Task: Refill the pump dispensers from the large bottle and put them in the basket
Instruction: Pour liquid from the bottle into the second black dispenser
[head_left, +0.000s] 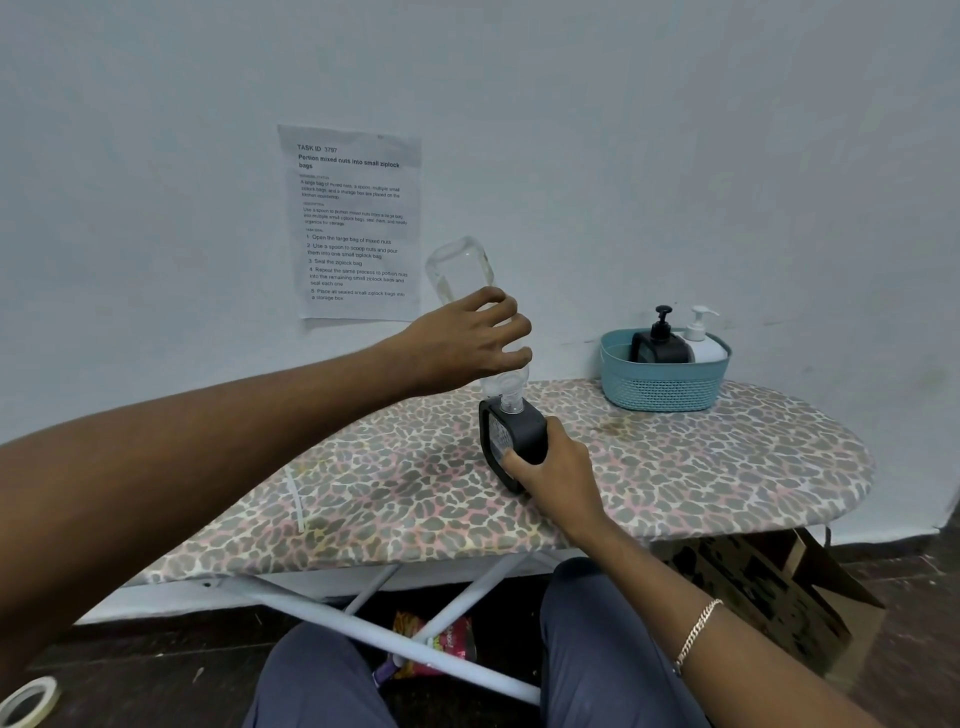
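The left hand (467, 338) is gripping the clear large bottle (460, 265) around its middle with curled fingers, holding it neck-down in the open top of a black dispenser (519, 431) directly below. The right hand (556, 467) is clasping that dispenser's side, holding it upright on the ironing board (727, 467). Beyond the right hand, to its right, a blue basket (665, 384) is holding a black pump bottle (661, 343) and a white pump bottle (704, 340), both upright.

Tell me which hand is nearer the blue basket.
Right. The right hand grips the open black dispenser, left of the basket; the left hand holds the upturned clear bottle above that dispenser, farther left.
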